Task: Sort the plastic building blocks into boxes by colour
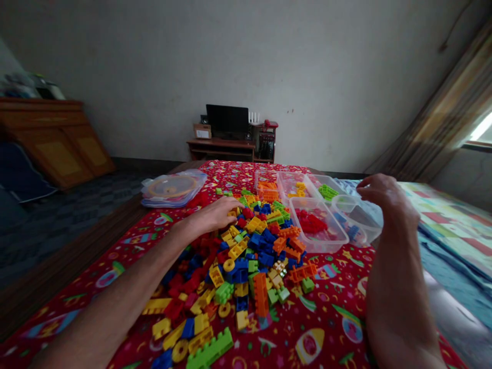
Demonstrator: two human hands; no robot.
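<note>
Plastic blocks [238, 248], glossy, studded, heaped mid-way on red cloth [277, 341]; orange block [261, 294], long axis toward near edge. Left hand [220, 212] touching blocks, grip I cannot tell; right hand [390, 197] loosely open near translucent tub [374, 225].

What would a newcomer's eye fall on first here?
First, the heap of bright mixed building bricks on the red patterned cloth, with the left hand at its far side. Then the clear plastic containers beyond it to the right, several holding pieces of one colour, with the right hand raised near them.
</note>
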